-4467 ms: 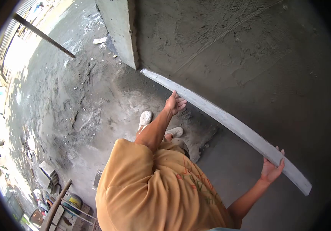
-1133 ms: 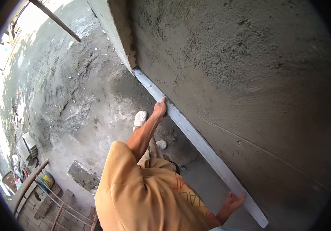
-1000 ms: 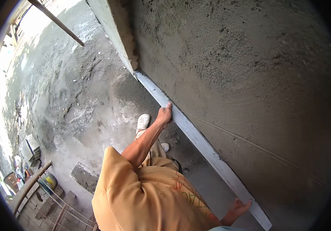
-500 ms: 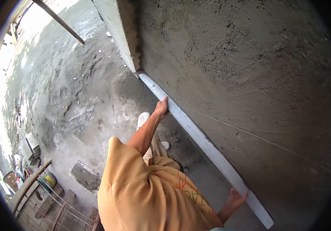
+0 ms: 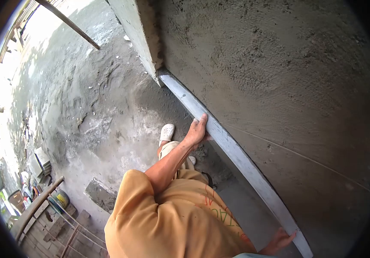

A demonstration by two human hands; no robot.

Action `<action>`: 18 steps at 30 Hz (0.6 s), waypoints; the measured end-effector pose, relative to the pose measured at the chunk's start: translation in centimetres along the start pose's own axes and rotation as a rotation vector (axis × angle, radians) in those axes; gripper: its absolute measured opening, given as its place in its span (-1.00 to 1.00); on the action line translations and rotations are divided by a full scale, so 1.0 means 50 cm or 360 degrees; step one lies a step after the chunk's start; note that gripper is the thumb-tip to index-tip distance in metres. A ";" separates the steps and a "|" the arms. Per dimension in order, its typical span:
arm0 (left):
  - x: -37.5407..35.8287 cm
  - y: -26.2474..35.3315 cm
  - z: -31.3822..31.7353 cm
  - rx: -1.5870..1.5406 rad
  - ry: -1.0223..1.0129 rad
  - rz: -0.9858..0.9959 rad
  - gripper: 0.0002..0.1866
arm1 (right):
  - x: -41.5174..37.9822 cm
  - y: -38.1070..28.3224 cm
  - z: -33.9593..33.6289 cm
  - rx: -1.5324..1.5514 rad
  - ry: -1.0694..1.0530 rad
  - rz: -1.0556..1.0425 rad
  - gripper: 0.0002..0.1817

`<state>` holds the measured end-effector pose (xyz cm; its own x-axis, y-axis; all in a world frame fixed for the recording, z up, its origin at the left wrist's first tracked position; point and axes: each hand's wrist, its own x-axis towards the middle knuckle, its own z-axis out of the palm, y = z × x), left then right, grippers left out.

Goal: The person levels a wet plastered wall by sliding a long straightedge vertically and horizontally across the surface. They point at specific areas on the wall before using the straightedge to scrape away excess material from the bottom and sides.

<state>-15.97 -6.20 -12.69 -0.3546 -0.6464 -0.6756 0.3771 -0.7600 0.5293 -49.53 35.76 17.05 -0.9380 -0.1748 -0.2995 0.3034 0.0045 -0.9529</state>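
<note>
A long pale-grey straightedge (image 5: 241, 159) lies slanting along a wall of wet, rough mortar (image 5: 258, 77). Its upper end meets the bottom corner of a pale pillar edge (image 5: 148, 47). My left hand (image 5: 197, 131) grips the bar in its upper half, thumb on the face and the other fingers mostly hidden behind. Near the lower end, my right hand (image 5: 281, 240) holds the bar by its edge, a fingertip showing on the face. A thin line (image 5: 288, 150) runs across the mortar to the right of the bar.
Rough grey ground (image 5: 120, 116) lies to the left, with a concrete block (image 5: 100, 194) on it. A wooden pole (image 5: 71, 26) leans at the upper left. Metal bars (image 5: 75, 230), a yellow-and-green container (image 5: 59, 200) and stacked slabs (image 5: 39, 163) are at the lower left.
My left hand has moved right and down in view, nearer the bar's middle. My right hand has also gone lower. The whole view has shifted slightly.
</note>
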 end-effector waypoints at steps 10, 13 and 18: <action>0.241 -0.095 -0.154 -0.0080 0.0188 -0.0131 -0.38 | -0.070 0.192 0.174 -0.0444 -0.0007 -0.0322 -0.31; 0.171 -0.073 -0.106 -0.0287 0.0215 -0.0080 -0.38 | -0.102 0.086 0.204 -0.0231 0.0026 -0.0214 -0.34; 0.071 0.000 -0.049 -0.0137 0.0046 -0.0086 -0.40 | -0.046 -0.030 0.083 0.0046 -0.0084 -0.0317 -0.43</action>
<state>-15.12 -8.32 -16.33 -0.3518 -0.6016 -0.7171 0.4307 -0.7842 0.4466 -47.12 32.05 19.38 -0.9700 -0.2208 -0.1016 0.1182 -0.0635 -0.9910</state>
